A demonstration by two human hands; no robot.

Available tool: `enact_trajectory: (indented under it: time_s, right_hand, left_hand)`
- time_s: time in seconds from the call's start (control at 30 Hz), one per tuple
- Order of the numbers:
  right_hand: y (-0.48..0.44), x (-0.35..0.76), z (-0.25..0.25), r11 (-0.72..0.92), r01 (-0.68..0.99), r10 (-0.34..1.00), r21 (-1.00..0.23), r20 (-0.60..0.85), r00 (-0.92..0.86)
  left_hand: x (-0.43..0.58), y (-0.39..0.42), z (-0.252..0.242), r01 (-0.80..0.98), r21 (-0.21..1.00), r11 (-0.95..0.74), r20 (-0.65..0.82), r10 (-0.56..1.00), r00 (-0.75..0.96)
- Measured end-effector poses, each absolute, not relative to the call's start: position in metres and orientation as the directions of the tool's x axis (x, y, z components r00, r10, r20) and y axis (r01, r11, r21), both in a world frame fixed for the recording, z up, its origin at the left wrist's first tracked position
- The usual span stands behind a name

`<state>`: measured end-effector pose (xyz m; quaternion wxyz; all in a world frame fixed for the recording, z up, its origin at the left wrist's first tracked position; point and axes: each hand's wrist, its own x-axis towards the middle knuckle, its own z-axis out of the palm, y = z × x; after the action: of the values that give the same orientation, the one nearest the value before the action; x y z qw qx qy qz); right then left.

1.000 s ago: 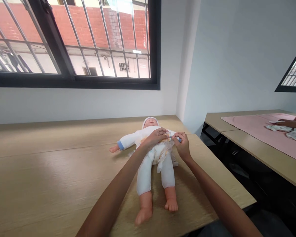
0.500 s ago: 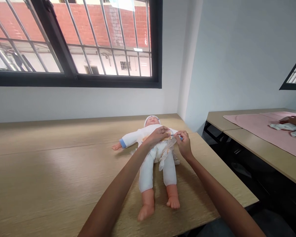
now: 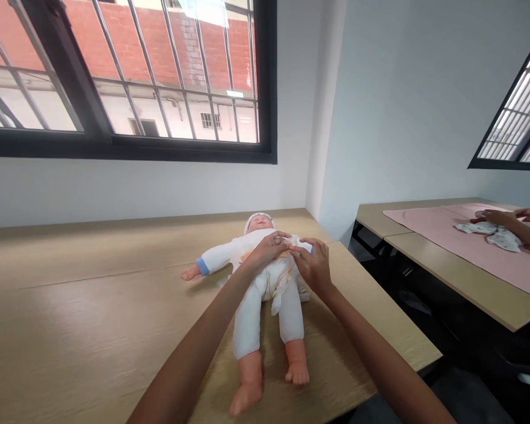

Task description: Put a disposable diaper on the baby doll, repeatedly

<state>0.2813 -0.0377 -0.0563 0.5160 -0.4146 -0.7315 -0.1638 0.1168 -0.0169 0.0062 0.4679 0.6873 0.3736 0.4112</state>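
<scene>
A baby doll (image 3: 247,253) in a white suit with blue cuffs and a white cap lies face up on the wooden table (image 3: 92,330), its bare feet towards me. Around its hips is a white diaper (image 3: 269,280) with orange marks and loose, frilly edges. My left hand (image 3: 269,247) rests over the belly, its fingers bent on the diaper's upper edge. From the doll's other side, my right hand (image 3: 315,268) pinches the diaper near the waist, fingertips close to the left ones. The exact bit between the fingers is hidden.
To the right, across a gap, stands another table (image 3: 459,282) with a pink cloth (image 3: 428,227). A co-worker's hands (image 3: 503,218) are there over white patterned baby clothes (image 3: 503,238). A barred window (image 3: 181,76) is in the wall behind my table.
My right hand has moved inward across the doll's waist, bringing its fingertips to my left hand. The view has turned slightly right, showing more of the co-worker's hands.
</scene>
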Motion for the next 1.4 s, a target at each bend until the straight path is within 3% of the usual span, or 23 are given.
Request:
enact_trajectory:
  time_s: [0.13, 0.47, 0.87, 1.4]
  right_hand:
    - [-0.037, 0.284, -0.058, 0.592, 0.789, 0.426, -0.167, 0.895, -0.13]
    - [-0.034, 0.282, -0.064, 0.606, 0.781, 0.42, -0.15, 0.894, -0.154]
    - [-0.031, 0.281, -0.068, 0.605, 0.789, 0.443, -0.107, 0.869, -0.222]
    - [-0.029, 0.282, -0.067, 0.58, 0.81, 0.432, -0.085, 0.875, -0.217]
  left_hand:
    - [0.116, -0.012, -0.001, 0.038, 0.973, -0.227, 0.192, 0.893, 0.408]
    - [0.117, -0.023, 0.002, 0.0, 0.987, -0.159, 0.147, 0.914, 0.377]
    - [0.117, -0.026, 0.003, -0.018, 0.976, -0.215, 0.205, 0.898, 0.39]
    - [0.124, -0.016, -0.007, -0.009, 0.961, -0.276, 0.267, 0.923, 0.277]
